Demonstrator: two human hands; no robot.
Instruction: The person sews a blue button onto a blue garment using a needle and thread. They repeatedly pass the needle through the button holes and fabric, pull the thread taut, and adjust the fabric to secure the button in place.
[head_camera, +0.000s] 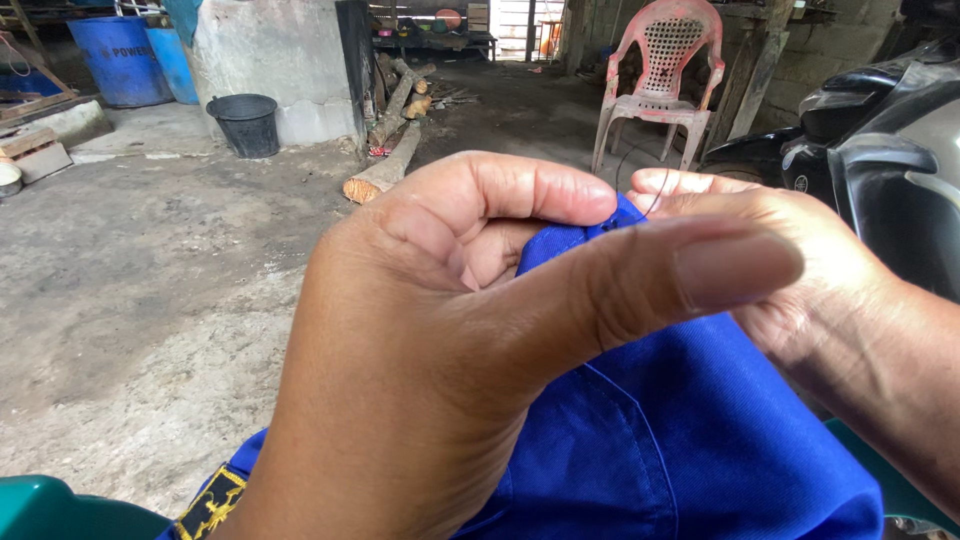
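Left hand (440, 370): nearest the camera, closed on a fold of blue garment (680, 440), forefinger curled over the fold's top edge, thumb extended across the front.
Blue garment: held up between both hands, draped downward over the lap; stitched seams visible, yellow-and-black patch (212, 503) at lower left.
Right hand (790, 270): behind the fold, touching it; fingers mostly hidden, so grip cannot be told. Thin dark thread (655, 195) loops beside its fingertips.
Surroundings: concrete floor (150, 300); pink plastic chair (660, 75); black bucket (245, 122); blue barrel (122, 58); cut logs (390, 150); motorcycle (880, 150) at right.
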